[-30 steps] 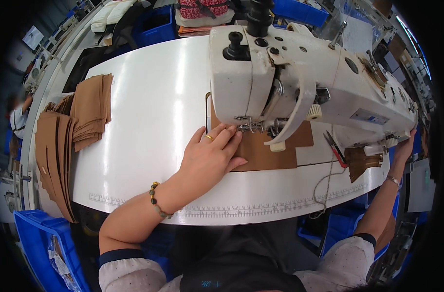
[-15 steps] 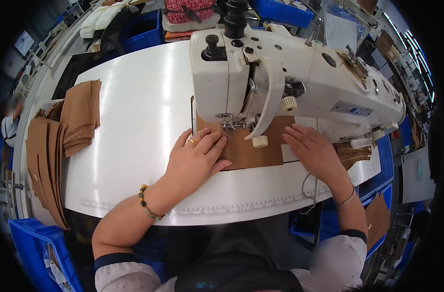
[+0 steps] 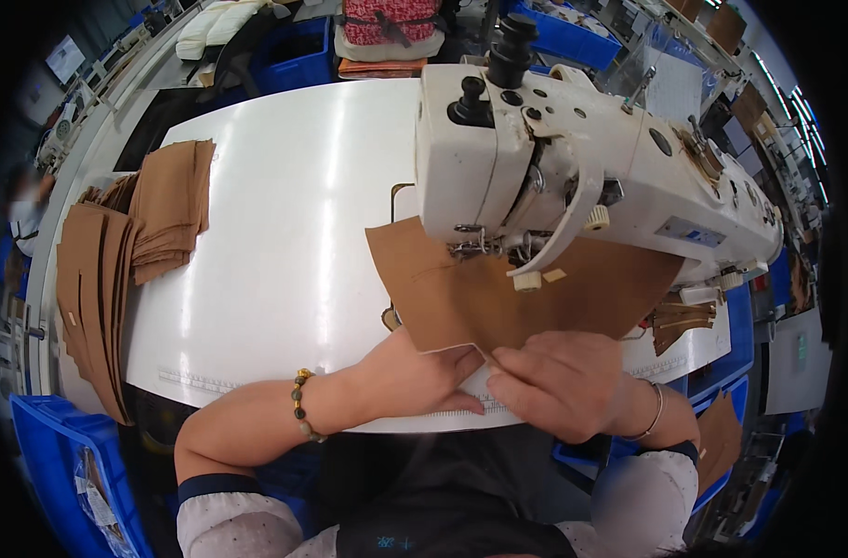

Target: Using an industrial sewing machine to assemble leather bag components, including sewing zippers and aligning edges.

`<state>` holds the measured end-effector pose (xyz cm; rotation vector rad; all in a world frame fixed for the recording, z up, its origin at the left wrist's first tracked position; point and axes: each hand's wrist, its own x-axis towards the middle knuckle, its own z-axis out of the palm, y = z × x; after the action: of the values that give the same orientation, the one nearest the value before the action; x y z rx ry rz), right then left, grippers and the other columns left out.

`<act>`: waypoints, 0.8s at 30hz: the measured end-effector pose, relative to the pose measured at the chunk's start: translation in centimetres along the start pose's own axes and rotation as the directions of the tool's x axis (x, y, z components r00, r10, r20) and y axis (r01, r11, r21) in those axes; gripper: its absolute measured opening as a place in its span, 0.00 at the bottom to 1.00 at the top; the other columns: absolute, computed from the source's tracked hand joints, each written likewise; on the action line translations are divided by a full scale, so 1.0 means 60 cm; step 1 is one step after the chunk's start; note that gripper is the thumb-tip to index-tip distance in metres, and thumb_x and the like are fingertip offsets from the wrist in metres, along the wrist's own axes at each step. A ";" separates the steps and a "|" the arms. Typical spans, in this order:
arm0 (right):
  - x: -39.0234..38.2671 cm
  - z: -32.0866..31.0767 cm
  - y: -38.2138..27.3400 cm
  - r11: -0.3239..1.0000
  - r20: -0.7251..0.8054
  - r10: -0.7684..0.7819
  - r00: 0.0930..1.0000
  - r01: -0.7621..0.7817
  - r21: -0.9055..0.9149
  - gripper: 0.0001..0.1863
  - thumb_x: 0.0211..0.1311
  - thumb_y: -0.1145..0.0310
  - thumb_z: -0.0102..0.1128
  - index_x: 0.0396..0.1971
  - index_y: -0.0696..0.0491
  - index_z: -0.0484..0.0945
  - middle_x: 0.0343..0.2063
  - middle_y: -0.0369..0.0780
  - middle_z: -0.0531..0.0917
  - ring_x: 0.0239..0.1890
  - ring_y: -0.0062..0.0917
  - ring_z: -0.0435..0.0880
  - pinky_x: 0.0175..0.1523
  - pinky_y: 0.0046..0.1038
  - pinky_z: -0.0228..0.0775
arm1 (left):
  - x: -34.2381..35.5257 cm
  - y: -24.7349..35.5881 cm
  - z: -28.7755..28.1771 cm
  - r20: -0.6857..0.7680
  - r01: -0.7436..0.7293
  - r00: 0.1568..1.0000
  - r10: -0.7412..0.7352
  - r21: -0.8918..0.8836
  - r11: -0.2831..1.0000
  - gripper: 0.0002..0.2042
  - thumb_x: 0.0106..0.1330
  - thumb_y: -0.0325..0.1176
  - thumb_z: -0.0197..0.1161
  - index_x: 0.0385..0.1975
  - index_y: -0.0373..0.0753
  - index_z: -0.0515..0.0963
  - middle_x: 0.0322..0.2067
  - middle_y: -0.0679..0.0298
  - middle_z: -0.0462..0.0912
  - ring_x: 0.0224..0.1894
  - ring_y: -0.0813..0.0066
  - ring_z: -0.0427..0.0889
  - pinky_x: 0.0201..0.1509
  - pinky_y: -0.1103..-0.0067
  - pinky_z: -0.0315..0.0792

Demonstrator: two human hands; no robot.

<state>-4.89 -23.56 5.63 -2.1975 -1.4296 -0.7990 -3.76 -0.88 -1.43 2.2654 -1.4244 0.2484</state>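
A large brown fabric piece (image 3: pixel 498 298) lies under the head of a white sewing machine (image 3: pixel 573 158), its near edge lifted off the white table. My right hand (image 3: pixel 568 381) is closed on that near edge, pinching it between thumb and fingers. Just left of it, my left hand (image 3: pixel 424 377) reaches beneath the lifted edge. Its thumb stands apart over the table; the other fingers are partly hidden by the cloth. Both hands are nearer to me than the presser foot (image 3: pixel 475 246), which is above the fabric's far left part.
Stacked brown fabric pieces (image 3: pixel 94 288) hang over the table's left side. More brown strips (image 3: pixel 680 321) lie right of the machine. Blue bins (image 3: pixel 80 474) stand low at the left and right. A printed ruler (image 3: pixel 196 379) runs along the near table edge.
Both hands have drawn back from beside the presser foot toward me. The brown fabric now spreads wider, with its near edge raised and pinched by my right hand.
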 end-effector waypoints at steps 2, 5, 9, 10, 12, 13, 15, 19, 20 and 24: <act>0.003 0.025 -0.012 0.997 0.003 0.013 1.000 -0.014 0.072 0.12 0.47 0.69 0.68 0.35 0.50 0.83 0.32 0.36 0.84 0.28 0.25 0.85 0.30 0.25 0.77 | -0.006 0.003 -0.010 0.146 0.133 0.982 -0.118 -0.096 0.986 0.25 0.64 0.55 0.66 0.44 0.36 0.84 0.43 0.60 0.85 0.46 0.60 0.84 0.50 0.68 0.79; 0.001 0.050 -0.018 0.968 0.041 0.068 0.997 -0.075 0.239 0.15 0.52 0.64 0.69 0.41 0.50 0.83 0.33 0.38 0.85 0.28 0.26 0.86 0.30 0.25 0.78 | -0.019 0.012 -0.026 0.302 0.166 0.946 -0.119 -0.137 0.977 0.24 0.65 0.58 0.64 0.36 0.39 0.85 0.36 0.61 0.86 0.39 0.59 0.86 0.46 0.68 0.79; -0.021 0.045 0.012 0.876 0.294 0.294 0.910 -0.379 0.299 0.24 0.60 0.52 0.70 0.51 0.51 0.80 0.35 0.41 0.86 0.37 0.36 0.88 0.39 0.30 0.81 | -0.025 0.019 -0.028 0.177 0.028 0.983 -0.045 0.096 0.995 0.21 0.66 0.55 0.65 0.28 0.41 0.84 0.31 0.63 0.85 0.32 0.61 0.85 0.41 0.69 0.79; -0.026 0.050 0.026 0.874 0.291 0.297 0.910 -0.381 0.301 0.24 0.60 0.52 0.70 0.51 0.51 0.80 0.35 0.41 0.86 0.37 0.36 0.88 0.39 0.30 0.81 | -0.023 0.020 -0.025 0.076 -0.043 0.997 0.034 0.118 0.992 0.20 0.65 0.54 0.65 0.27 0.41 0.84 0.31 0.62 0.85 0.32 0.62 0.85 0.40 0.70 0.79; -0.036 0.065 0.050 0.929 0.265 0.359 0.895 -0.370 -0.013 0.29 0.60 0.48 0.69 0.54 0.52 0.80 0.43 0.43 0.84 0.54 0.43 0.83 0.56 0.42 0.78 | -0.019 0.023 -0.023 -0.007 -0.153 0.988 0.154 0.067 0.986 0.20 0.65 0.54 0.66 0.25 0.41 0.82 0.29 0.63 0.83 0.31 0.65 0.84 0.39 0.72 0.78; -0.041 0.073 0.055 0.928 0.260 0.363 0.895 -0.373 -0.009 0.29 0.60 0.48 0.69 0.54 0.52 0.80 0.43 0.43 0.84 0.54 0.43 0.83 0.56 0.42 0.78 | -0.016 0.025 -0.022 -0.086 -0.262 0.961 0.262 0.022 0.965 0.20 0.64 0.53 0.67 0.23 0.41 0.81 0.27 0.64 0.81 0.29 0.67 0.82 0.38 0.74 0.78; -0.050 0.085 0.061 0.943 0.393 0.330 0.858 -0.313 -0.109 0.33 0.58 0.46 0.70 0.58 0.51 0.80 0.52 0.47 0.80 0.65 0.47 0.73 0.66 0.54 0.67 | -0.017 0.031 -0.030 -0.218 -0.364 0.897 0.384 0.124 0.923 0.20 0.62 0.51 0.70 0.19 0.42 0.76 0.24 0.68 0.76 0.27 0.71 0.78 0.34 0.77 0.75; -0.060 0.086 0.066 0.946 0.368 0.316 0.874 -0.319 -0.055 0.34 0.57 0.46 0.70 0.59 0.51 0.80 0.56 0.48 0.78 0.67 0.46 0.71 0.67 0.59 0.64 | -0.017 0.010 -0.052 -0.239 -0.245 0.931 0.277 0.156 0.957 0.18 0.58 0.49 0.74 0.27 0.40 0.80 0.25 0.70 0.74 0.26 0.75 0.75 0.30 0.78 0.70; -0.060 0.085 0.068 0.948 0.388 0.309 0.868 -0.313 -0.054 0.33 0.57 0.46 0.70 0.58 0.51 0.80 0.55 0.49 0.78 0.66 0.46 0.72 0.67 0.58 0.64 | -0.008 -0.002 -0.046 -0.208 -0.044 0.973 0.097 0.244 0.969 0.20 0.58 0.51 0.74 0.34 0.38 0.82 0.29 0.67 0.77 0.32 0.73 0.78 0.34 0.78 0.73; -0.056 0.084 0.075 0.949 0.423 0.295 0.857 -0.314 -0.027 0.32 0.56 0.46 0.71 0.56 0.52 0.82 0.54 0.49 0.79 0.66 0.47 0.72 0.67 0.56 0.65 | 0.010 -0.027 -0.029 -0.110 0.318 0.948 -0.299 0.295 0.901 0.31 0.58 0.56 0.70 0.53 0.35 0.82 0.49 0.61 0.83 0.55 0.63 0.82 0.53 0.72 0.78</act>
<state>-0.57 -24.60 -0.48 -2.5810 -1.2038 -0.1812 -1.91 0.05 -0.11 2.6699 -1.0280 0.4625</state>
